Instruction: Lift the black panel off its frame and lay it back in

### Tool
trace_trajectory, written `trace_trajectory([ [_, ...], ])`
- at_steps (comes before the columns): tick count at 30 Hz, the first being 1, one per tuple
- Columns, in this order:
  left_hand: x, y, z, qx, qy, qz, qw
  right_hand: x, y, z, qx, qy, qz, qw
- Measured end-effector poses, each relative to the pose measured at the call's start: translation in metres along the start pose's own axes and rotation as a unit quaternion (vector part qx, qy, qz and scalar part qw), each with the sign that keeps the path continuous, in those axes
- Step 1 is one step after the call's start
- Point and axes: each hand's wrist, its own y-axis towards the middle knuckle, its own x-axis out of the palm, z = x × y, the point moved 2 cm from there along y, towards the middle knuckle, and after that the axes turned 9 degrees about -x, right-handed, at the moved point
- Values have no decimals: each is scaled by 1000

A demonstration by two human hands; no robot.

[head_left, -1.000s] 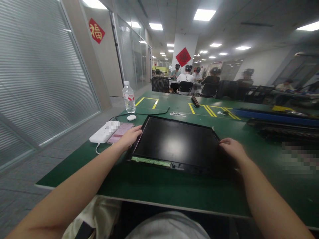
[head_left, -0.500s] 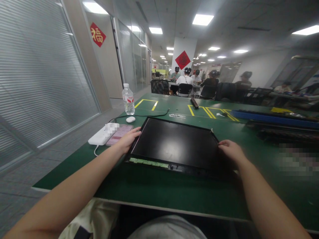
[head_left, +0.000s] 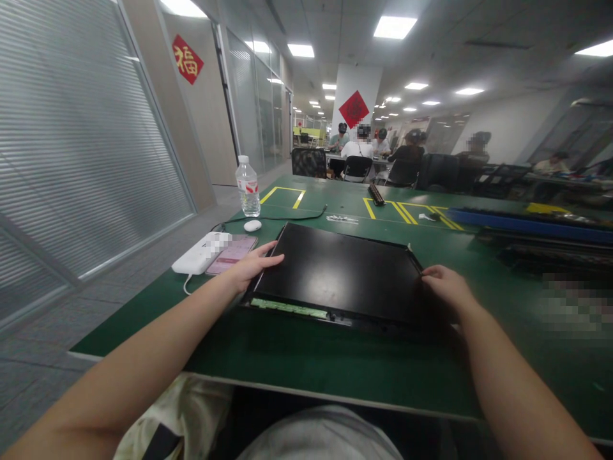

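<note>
1. Two hands were on the black panel [head_left: 335,271] in the head view; it lay on the green table [head_left: 306,358], a green strip [head_left: 288,308] along its near edge.
2. The right hand [head_left: 447,286] pinched the panel's right edge.
3. The left hand [head_left: 251,267] touched the panel's left edge, one digit over its face; whether it gripped could not be told.
4. A phone [head_left: 234,253] lay left of the panel; a bottle [head_left: 248,188] stood beyond its far left corner.

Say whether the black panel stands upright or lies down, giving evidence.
Lying down: the black panel faces upward between left hand and right hand. Whether it's fully flat, cannot tell.
</note>
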Motion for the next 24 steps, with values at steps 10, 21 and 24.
trace_trajectory([
  [10, 0, -1, 0, 6, 13, -28, 1000, 0, 1, 0, -10, -1, 5, 1000],
  [21, 1, -5, 2, 36, -13, -32, 999, 4, 3, 4, -10, 35, -16, 999],
  [24, 1, -5, 3, 43, -18, -44, 998, 4, 3, 5, -9, 38, -18, 999],
])
